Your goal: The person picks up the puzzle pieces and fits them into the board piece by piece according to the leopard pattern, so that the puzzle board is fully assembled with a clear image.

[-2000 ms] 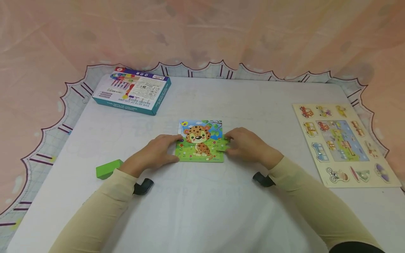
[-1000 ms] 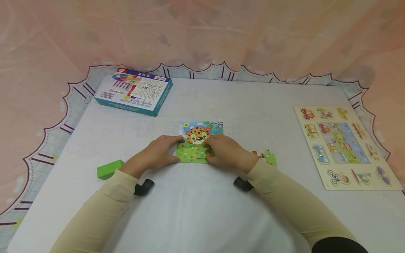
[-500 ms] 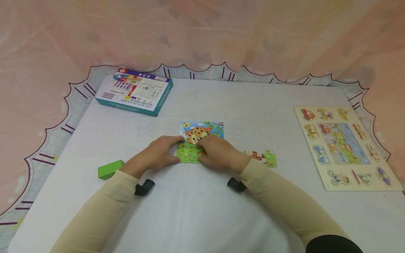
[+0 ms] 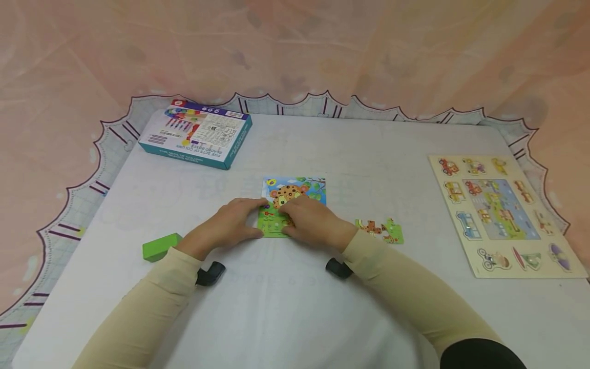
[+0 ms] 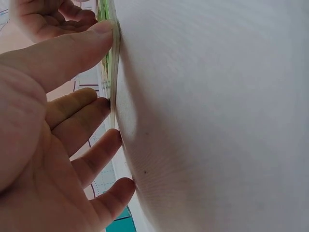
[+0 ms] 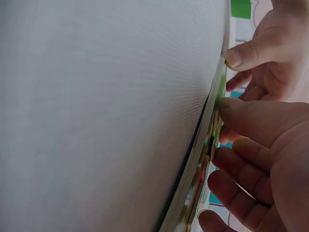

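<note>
A jigsaw puzzle (image 4: 315, 187) with a cartoon leopard, blue sky and green grass lies at the middle of the white table. My left hand (image 4: 221, 225) is at its left edge, thumb at the near corner and fingertips along the side, as the left wrist view also shows. Over the lower middle of the picture, my right hand (image 4: 318, 220) pinches a green puzzle piece (image 4: 274, 225), partly hidden by the fingers. In the right wrist view the puzzle's thin layered edge (image 6: 195, 164) runs beside my right fingers. Loose puzzle pieces (image 4: 393, 233) lie to the right.
A teal-sided toy box (image 4: 198, 134) lies at the back left. By my left wrist sits a green block (image 4: 160, 247). At the right lies a cream wooden puzzle board (image 4: 467, 246) with several vehicle pictures. Black wrist cameras (image 4: 210, 274) hang below both wrists.
My right hand has moved left from the puzzle's right side across its lower part, with the piece. The loose pieces at the right have come out from behind the forearm. My left hand stays put.
</note>
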{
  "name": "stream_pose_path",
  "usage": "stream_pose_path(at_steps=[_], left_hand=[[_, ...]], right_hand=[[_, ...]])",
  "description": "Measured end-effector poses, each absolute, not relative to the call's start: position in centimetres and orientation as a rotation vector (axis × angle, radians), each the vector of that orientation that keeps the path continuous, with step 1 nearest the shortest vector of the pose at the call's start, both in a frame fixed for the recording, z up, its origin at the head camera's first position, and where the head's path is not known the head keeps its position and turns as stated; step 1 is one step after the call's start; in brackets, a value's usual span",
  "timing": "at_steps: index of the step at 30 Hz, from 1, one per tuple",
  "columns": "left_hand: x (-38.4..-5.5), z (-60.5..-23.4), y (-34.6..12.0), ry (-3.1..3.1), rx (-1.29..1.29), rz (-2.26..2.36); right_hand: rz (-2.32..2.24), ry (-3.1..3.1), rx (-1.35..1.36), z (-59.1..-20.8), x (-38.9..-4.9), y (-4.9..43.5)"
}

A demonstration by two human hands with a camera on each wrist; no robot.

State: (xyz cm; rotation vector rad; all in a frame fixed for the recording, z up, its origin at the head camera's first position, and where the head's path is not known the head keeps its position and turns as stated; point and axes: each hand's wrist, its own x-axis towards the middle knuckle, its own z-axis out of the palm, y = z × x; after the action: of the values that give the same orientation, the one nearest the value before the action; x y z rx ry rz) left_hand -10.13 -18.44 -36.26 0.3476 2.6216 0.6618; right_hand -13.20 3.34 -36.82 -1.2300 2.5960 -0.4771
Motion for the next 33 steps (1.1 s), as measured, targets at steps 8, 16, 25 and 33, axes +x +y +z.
stream_pose_path(at_steps=[8,16,25,33], left_hand=[[-10.1,-36.2,-18.4,2.615,0.331,0.666],[-10.1,-36.2,-18.4,2.62,0.34,0.667],[-10.1,-36.2,-18.4,2.622,0.348,0.663],[-10.1,-36.2,-18.5,2.62,0.349,0.666]], right_hand=[[-0.446,2.592,-1.243,-36.8,-13.2,2.8],[-0.465,2.596,-1.243,-36.9,-13.3,2.6],[-0.437,2.594,-1.231,-36.8,-13.4,2.2],[-0.432,2.605,-1.24,-36.9,-13.4,2.2]])
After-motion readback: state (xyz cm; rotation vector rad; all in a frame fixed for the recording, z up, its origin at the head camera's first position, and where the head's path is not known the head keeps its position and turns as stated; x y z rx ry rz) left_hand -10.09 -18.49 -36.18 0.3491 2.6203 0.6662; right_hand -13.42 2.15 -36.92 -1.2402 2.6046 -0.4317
